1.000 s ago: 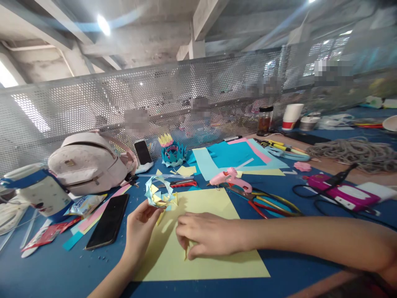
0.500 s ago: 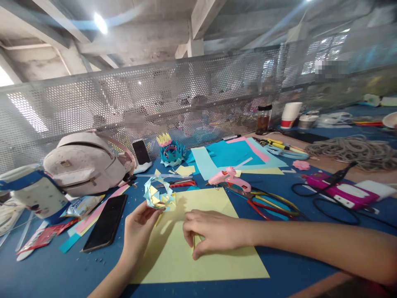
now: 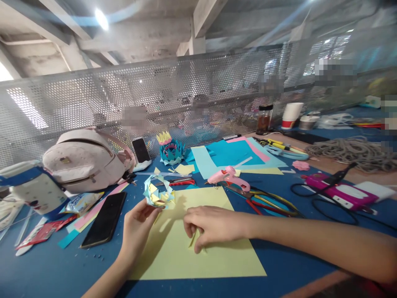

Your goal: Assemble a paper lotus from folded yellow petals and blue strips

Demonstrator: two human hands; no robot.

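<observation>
Yellow sheet [image 3: 223, 260] flat on counter [image 3: 56, 273]. Left hand [image 3: 136, 227] at sheet's far left corner, fingers pinching paper ring [image 3: 153, 198], held up there. Right hand [image 3: 214, 227] over mid-sheet, fingers curled, pinching small yellow piece [image 3: 194, 240] against thumb. Glue gun [image 3: 228, 176] just past sheet's far edge, scissors [image 3: 254, 196] off its far right corner, phone [image 3: 104, 219] left of it.

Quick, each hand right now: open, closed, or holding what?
Left hand: closed, holding the blue-and-yellow paper ring.
Right hand: fingers curled, holding a small folded yellow paper piece.
</observation>
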